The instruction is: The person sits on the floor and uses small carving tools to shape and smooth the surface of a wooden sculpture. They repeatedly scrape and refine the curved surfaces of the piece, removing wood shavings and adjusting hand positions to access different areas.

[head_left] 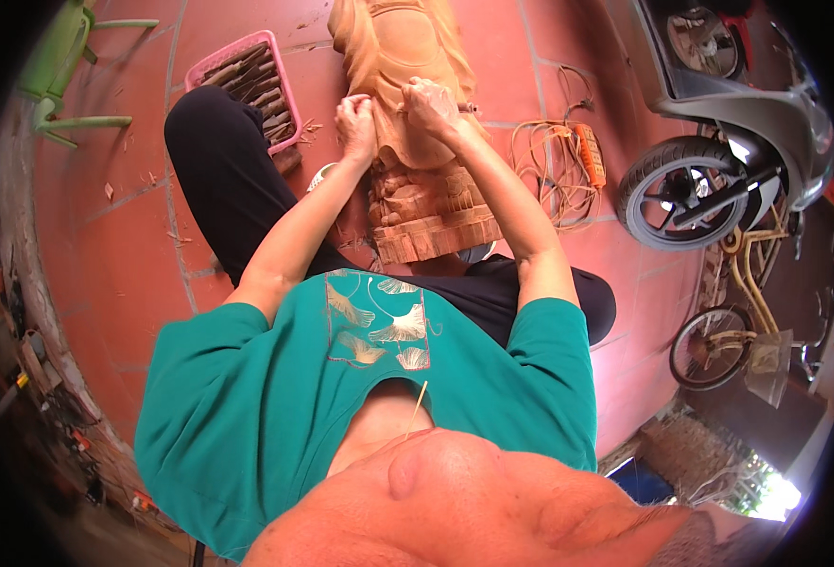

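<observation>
A carved wooden statue (407, 47) with robe-like folds lies on the floor in front of me, its rough, blocky base (436, 227) nearest my body. At the statue's left side my left hand (355, 126) is closed, fingers curled against its edge; whatever it may hold is hidden. My right hand (430, 104) is closed over the middle of the carving, knuckles up. A short brownish stub shows just right of that hand, but I cannot tell whether it is a tool end or part of the wood.
A pink basket (296, 104) of chisel-like tools stands left of the statue, with wood shavings nearby. An orange power strip (589, 156) and coiled cord lie to the right. Beyond are a motorbike wheel (686, 194) and a bicycle (714, 348). A green chair (58, 66) stands far left.
</observation>
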Demonstrator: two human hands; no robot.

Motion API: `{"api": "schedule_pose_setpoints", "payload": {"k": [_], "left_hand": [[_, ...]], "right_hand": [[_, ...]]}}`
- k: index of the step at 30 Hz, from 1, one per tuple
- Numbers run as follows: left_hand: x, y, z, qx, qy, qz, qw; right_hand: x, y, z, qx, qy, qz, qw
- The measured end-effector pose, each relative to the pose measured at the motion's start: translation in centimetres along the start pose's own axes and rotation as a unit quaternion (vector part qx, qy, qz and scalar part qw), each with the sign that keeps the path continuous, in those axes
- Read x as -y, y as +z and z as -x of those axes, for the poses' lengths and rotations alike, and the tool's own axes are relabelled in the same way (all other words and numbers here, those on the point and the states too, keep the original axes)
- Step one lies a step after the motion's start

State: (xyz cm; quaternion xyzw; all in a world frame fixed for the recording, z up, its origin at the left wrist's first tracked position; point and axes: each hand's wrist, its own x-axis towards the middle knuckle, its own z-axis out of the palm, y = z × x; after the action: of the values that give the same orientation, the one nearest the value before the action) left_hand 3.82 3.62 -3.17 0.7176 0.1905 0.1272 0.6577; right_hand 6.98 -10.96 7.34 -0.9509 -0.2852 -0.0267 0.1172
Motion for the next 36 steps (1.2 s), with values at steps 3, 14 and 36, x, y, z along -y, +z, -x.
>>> {"api": "schedule_pose_setpoints", "payload": {"k": [3,14,36], "left_hand": [[-2.9,-0.9,-1.2,-0.029,-0.047,0.133,0.99],[-11.8,-0.1,-0.1,0.261,-0.11,0.112,0.953],[-8.6,-0.7,-6.5,0.392,0.269,-0.238,0.847]], "right_hand": [[-1.1,-1.2,0.7,0.006,0.028,0.021,0.999],[-0.1,-0.7,-0.2,-0.271,0.254,-0.519,0.77],[-2.0,3.7,8.5,-0.427,0.496,-0.199,0.729]]}}
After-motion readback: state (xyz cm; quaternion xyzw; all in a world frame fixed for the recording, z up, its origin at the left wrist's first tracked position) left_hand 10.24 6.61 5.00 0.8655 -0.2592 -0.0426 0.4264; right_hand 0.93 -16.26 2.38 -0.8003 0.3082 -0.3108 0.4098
